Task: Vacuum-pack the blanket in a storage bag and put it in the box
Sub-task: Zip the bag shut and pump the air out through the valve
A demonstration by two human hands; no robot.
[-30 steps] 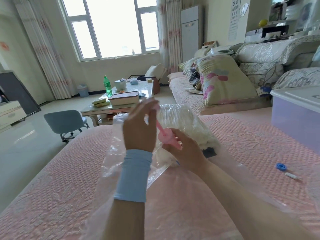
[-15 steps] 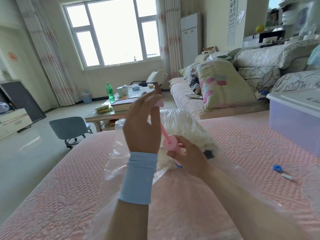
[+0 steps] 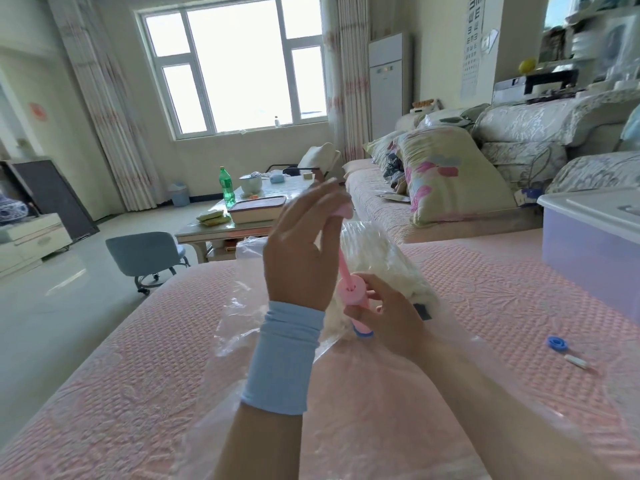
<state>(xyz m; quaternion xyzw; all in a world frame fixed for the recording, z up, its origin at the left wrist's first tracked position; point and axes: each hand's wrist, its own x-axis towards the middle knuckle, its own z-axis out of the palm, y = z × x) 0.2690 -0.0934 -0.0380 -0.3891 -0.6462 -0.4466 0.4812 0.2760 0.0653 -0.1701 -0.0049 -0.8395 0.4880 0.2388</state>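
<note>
The left hand (image 3: 298, 251) holds a pink plastic hand pump (image 3: 353, 289) by its raised top, the right hand (image 3: 388, 313) grips its barrel just below, and the white fluffy blanket (image 3: 381, 261) lies inside the clear plastic bag (image 3: 235, 327) just beyond.

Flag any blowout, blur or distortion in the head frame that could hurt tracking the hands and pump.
Head view: window blown out to white; left hand and the upper-right shelves are blurred, right hand and pink pump sharper; wide-angle lens bows the curtain at the left edge; clear bag shows only faint sheen.
</note>
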